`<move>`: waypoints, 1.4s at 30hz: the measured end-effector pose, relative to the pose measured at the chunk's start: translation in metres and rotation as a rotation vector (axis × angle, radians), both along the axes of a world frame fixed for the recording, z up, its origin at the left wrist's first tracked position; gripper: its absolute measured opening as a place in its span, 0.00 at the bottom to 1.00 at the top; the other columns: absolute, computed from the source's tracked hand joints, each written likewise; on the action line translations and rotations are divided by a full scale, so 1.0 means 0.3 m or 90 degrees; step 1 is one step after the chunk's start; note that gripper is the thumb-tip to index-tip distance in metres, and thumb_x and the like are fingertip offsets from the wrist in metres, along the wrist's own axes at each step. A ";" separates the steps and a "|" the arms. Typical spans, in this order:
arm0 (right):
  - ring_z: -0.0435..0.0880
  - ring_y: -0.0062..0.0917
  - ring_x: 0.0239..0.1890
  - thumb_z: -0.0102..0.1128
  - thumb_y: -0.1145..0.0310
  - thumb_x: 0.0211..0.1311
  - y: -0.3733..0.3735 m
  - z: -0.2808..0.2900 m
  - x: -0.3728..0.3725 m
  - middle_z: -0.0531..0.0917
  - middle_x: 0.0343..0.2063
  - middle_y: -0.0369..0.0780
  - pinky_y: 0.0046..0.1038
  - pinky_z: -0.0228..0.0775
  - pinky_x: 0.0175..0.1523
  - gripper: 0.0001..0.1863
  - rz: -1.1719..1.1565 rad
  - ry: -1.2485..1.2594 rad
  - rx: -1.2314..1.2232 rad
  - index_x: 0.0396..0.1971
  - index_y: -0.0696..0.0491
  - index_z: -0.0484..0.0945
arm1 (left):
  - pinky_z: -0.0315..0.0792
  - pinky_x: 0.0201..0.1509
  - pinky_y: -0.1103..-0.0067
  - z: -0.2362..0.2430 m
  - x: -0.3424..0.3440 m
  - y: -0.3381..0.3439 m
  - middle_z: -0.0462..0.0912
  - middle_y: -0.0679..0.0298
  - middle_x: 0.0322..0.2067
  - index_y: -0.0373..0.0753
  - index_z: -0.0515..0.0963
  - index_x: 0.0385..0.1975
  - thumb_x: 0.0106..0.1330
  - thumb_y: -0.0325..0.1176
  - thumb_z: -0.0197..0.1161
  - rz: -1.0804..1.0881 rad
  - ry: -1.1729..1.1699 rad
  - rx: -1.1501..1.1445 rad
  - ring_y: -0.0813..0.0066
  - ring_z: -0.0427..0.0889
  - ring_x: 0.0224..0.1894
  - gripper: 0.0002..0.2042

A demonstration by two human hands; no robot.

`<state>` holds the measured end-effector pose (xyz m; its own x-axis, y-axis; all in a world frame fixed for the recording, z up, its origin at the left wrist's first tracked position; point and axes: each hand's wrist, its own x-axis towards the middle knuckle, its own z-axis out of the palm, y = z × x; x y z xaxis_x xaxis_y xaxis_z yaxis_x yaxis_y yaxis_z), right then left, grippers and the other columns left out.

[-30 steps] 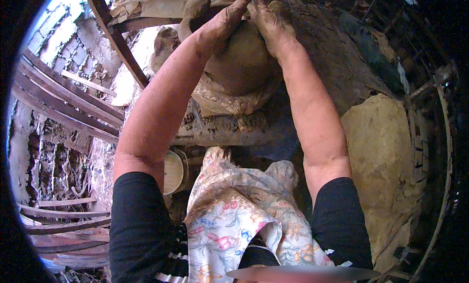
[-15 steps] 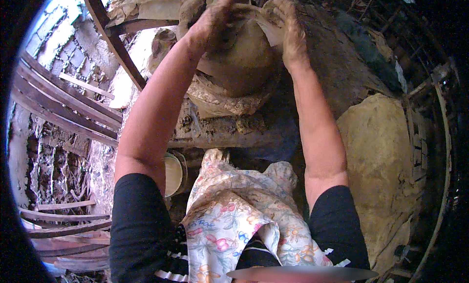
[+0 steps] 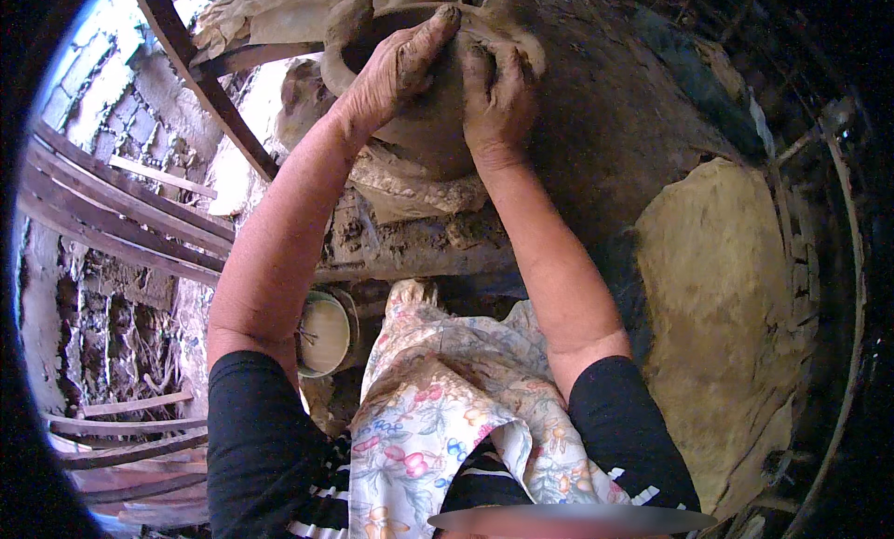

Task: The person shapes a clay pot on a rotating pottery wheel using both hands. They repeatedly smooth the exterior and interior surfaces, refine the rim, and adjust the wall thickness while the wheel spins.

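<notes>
A grey-brown wet clay pot (image 3: 428, 150) with a thick rim and raised lugs at its top sits on a pale, crusted base (image 3: 419, 196). My left hand (image 3: 405, 64) is closed on the pot's near upper part, its thumb up at the rim and its other fingers curled. Just right of it, my right hand (image 3: 498, 97) grips the same pot, its mud-coated fingers bent against the wall below the rim. Part of the pot's mouth and wall is hidden behind both hands.
A round bucket (image 3: 324, 334) stands low at the left, beside the floral cloth (image 3: 438, 390) on my lap. Wooden slats (image 3: 130, 224) and a rough wall lie to the left. A yellowish sheet (image 3: 708, 325) lies at the right, with dark poles beyond.
My right hand has moved left and down from the far right of the rim to near my left hand. The pot's rim and lugs now show more, slightly shifted left.
</notes>
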<state>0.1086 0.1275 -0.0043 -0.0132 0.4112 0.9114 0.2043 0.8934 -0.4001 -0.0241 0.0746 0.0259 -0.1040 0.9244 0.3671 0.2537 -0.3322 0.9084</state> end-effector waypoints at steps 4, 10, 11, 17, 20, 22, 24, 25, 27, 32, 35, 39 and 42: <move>0.73 0.44 0.43 0.49 0.55 0.61 -0.010 0.007 0.006 0.78 0.36 0.48 0.38 0.63 0.51 0.17 0.043 -0.041 -0.126 0.36 0.56 0.73 | 0.64 0.53 0.81 -0.003 -0.036 0.029 0.76 0.61 0.42 0.41 0.59 0.60 0.63 0.31 0.49 -0.010 0.294 0.096 0.79 0.71 0.42 0.23; 0.73 0.44 0.44 0.50 0.55 0.60 -0.005 -0.007 -0.010 0.77 0.37 0.48 0.38 0.63 0.50 0.17 0.009 0.012 -0.044 0.36 0.55 0.73 | 0.54 0.62 0.78 0.013 -0.013 0.079 0.67 0.61 0.55 0.42 0.56 0.62 0.62 0.29 0.46 -0.069 0.306 0.273 0.77 0.63 0.53 0.25; 0.72 0.44 0.44 0.50 0.55 0.60 -0.005 -0.010 -0.014 0.77 0.37 0.48 0.38 0.62 0.51 0.17 0.023 0.016 -0.061 0.36 0.55 0.73 | 0.47 0.66 0.75 0.015 -0.009 0.084 0.63 0.60 0.58 0.37 0.56 0.61 0.64 0.34 0.44 -0.128 0.068 0.050 0.72 0.58 0.59 0.24; 0.73 0.41 0.44 0.48 0.57 0.61 0.031 0.016 0.018 0.77 0.37 0.47 0.36 0.62 0.52 0.17 0.015 -0.045 0.069 0.40 0.55 0.73 | 0.53 0.64 0.75 0.024 -0.043 0.082 0.68 0.61 0.53 0.38 0.56 0.62 0.69 0.39 0.40 -0.095 0.368 0.221 0.70 0.65 0.53 0.23; 0.74 0.40 0.44 0.46 0.57 0.63 0.045 0.039 0.047 0.77 0.38 0.47 0.34 0.63 0.51 0.19 0.165 -0.104 0.000 0.43 0.56 0.74 | 0.59 0.60 0.76 0.026 -0.067 0.067 0.75 0.62 0.46 0.41 0.58 0.61 0.69 0.41 0.41 -0.094 0.267 0.127 0.73 0.72 0.45 0.22; 0.74 0.40 0.45 0.44 0.58 0.63 0.041 0.049 0.043 0.77 0.40 0.47 0.32 0.63 0.51 0.19 0.185 -0.114 -0.064 0.43 0.56 0.74 | 0.60 0.58 0.76 0.027 -0.073 0.047 0.76 0.63 0.42 0.40 0.60 0.59 0.69 0.43 0.42 -0.135 0.119 -0.027 0.74 0.72 0.43 0.22; 0.74 0.40 0.46 0.43 0.58 0.64 0.022 0.047 0.027 0.77 0.41 0.48 0.31 0.63 0.51 0.19 0.159 -0.101 -0.167 0.42 0.57 0.75 | 0.62 0.56 0.77 0.027 -0.067 0.020 0.77 0.64 0.39 0.39 0.63 0.57 0.69 0.46 0.43 -0.160 0.007 -0.131 0.76 0.72 0.41 0.22; 0.74 0.39 0.47 0.42 0.58 0.65 0.012 0.044 0.018 0.77 0.42 0.48 0.30 0.63 0.52 0.19 0.132 -0.093 -0.217 0.41 0.57 0.76 | 0.63 0.54 0.77 0.029 -0.062 0.008 0.77 0.64 0.37 0.39 0.64 0.55 0.68 0.47 0.44 -0.164 -0.029 -0.159 0.77 0.72 0.39 0.22; 0.74 0.40 0.47 0.43 0.58 0.64 0.006 0.043 0.010 0.78 0.41 0.48 0.30 0.63 0.52 0.19 0.127 -0.057 -0.225 0.40 0.58 0.76 | 0.65 0.47 0.79 0.033 -0.041 -0.016 0.77 0.67 0.34 0.39 0.69 0.50 0.67 0.50 0.44 -0.136 -0.029 -0.121 0.80 0.72 0.35 0.22; 0.72 0.40 0.47 0.46 0.58 0.62 0.041 0.043 0.001 0.77 0.41 0.47 0.32 0.62 0.53 0.19 0.158 0.006 -0.095 0.41 0.59 0.75 | 0.66 0.31 0.82 0.068 0.010 0.015 0.73 0.71 0.21 0.41 0.79 0.38 0.65 0.55 0.47 -0.063 -0.150 -0.211 0.86 0.68 0.26 0.23; 0.72 0.39 0.47 0.46 0.59 0.62 0.092 0.048 0.015 0.75 0.41 0.47 0.33 0.61 0.53 0.18 0.151 -0.002 -0.029 0.40 0.59 0.74 | 0.67 0.53 0.77 0.083 0.028 0.076 0.75 0.63 0.46 0.35 0.68 0.54 0.66 0.57 0.43 0.014 0.219 -0.178 0.78 0.71 0.47 0.30; 0.71 0.37 0.47 0.47 0.60 0.62 0.130 0.019 0.048 0.74 0.43 0.46 0.32 0.60 0.55 0.17 0.149 -0.066 -0.054 0.40 0.59 0.74 | 0.63 0.56 0.75 0.058 0.038 0.119 0.75 0.52 0.47 0.32 0.69 0.51 0.61 0.65 0.39 0.029 0.309 0.012 0.68 0.72 0.50 0.37; 0.71 0.38 0.48 0.52 0.62 0.58 0.147 0.014 0.053 0.75 0.42 0.46 0.34 0.61 0.55 0.13 0.195 -0.039 -0.077 0.36 0.57 0.75 | 0.65 0.53 0.76 0.065 0.054 0.128 0.76 0.56 0.45 0.34 0.70 0.51 0.62 0.64 0.41 -0.111 0.054 -0.100 0.70 0.73 0.47 0.35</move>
